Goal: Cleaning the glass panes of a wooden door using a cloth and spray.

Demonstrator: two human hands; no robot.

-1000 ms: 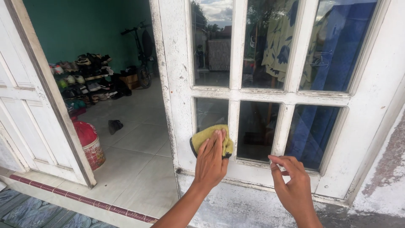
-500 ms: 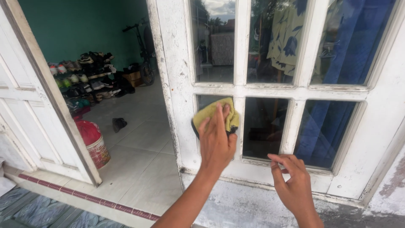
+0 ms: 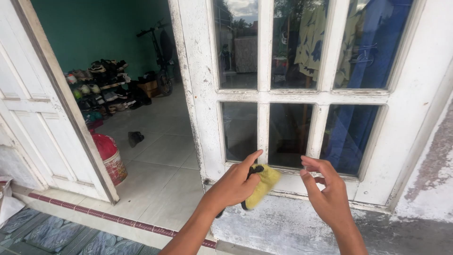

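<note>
While the left hand (image 3: 233, 184) closes around a yellow cloth (image 3: 261, 185) with a dark edge, the cloth sits low against the bottom rail of the white window frame (image 3: 203, 118), just under the lower panes (image 3: 288, 134). Soft and light, the cloth folds to the palm and is best gripped as a bunch; it looks slightly blurred, so whether it touches the wood cannot be told. The right hand (image 3: 328, 193) hovers beside it, holding nothing, fingers loosely curled and thumb near forefinger. Narrow glazing bars and flaking paint bound each pane closely. Open room lies to the left, through the doorway (image 3: 141, 141) onto the tiled floor (image 3: 160, 184), where a red-topped bucket (image 3: 111, 158) stands by the door (image 3: 28, 118).
</note>
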